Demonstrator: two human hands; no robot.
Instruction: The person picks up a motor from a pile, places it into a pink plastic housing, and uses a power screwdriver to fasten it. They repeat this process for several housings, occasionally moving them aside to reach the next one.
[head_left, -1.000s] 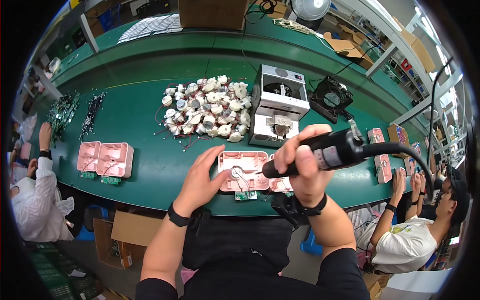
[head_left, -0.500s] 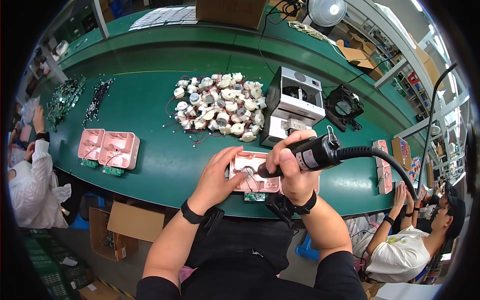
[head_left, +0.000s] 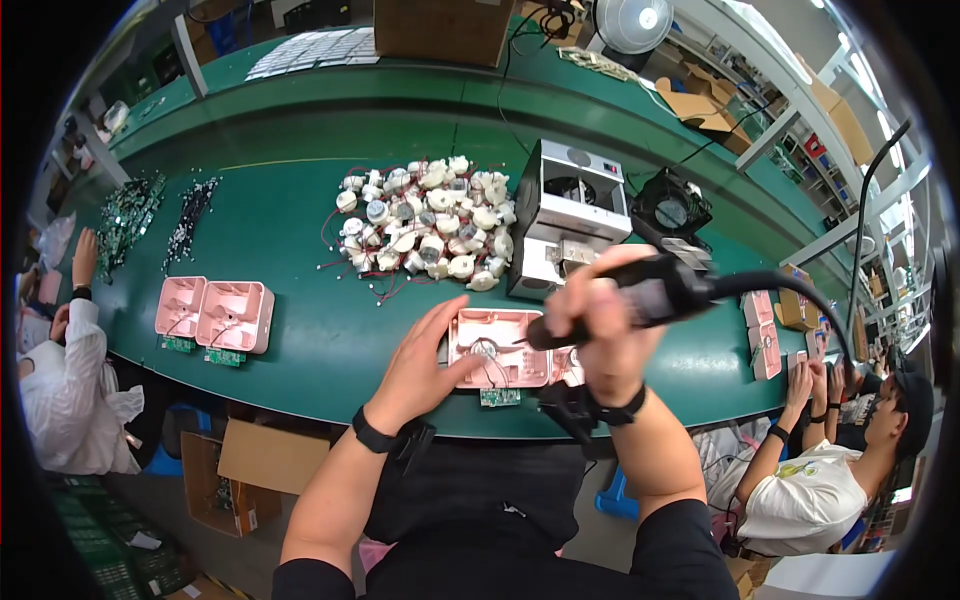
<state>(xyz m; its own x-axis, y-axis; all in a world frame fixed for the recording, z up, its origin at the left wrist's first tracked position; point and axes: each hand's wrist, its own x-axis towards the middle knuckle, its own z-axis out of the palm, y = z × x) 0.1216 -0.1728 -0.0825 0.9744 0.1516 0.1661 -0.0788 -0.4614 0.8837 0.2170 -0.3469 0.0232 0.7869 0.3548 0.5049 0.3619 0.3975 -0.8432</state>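
A pink plastic case (head_left: 538, 374) lies open near the table's front edge, with a round metal part (head_left: 484, 349) and thin wires inside. A green circuit board (head_left: 500, 397) hangs from its near side. My left hand (head_left: 418, 350) holds the case's left end, fingers stretched along the outer wall and thumb reaching over the rim toward the round part. In my right hand (head_left: 605, 310), blurred by motion, is a black electric screwdriver (head_left: 660, 292), its tip pointing left above the case. The right hand and tool cover part of the case's right half.
White motors with red wires (head_left: 425, 220) are heaped beyond the case, beside a grey-white machine (head_left: 575, 215) and a black fan (head_left: 672, 205). Another pink case (head_left: 237, 315) sits left; more pink cases (head_left: 764, 345) stand right. Co-workers sit at both sides. A thick cable (head_left: 800, 285) arcs rightward.
The screwdriver has moved slightly up and right, and its tip has lifted away from the round part. My left thumb has drawn back a little. The whole view has shifted slightly.
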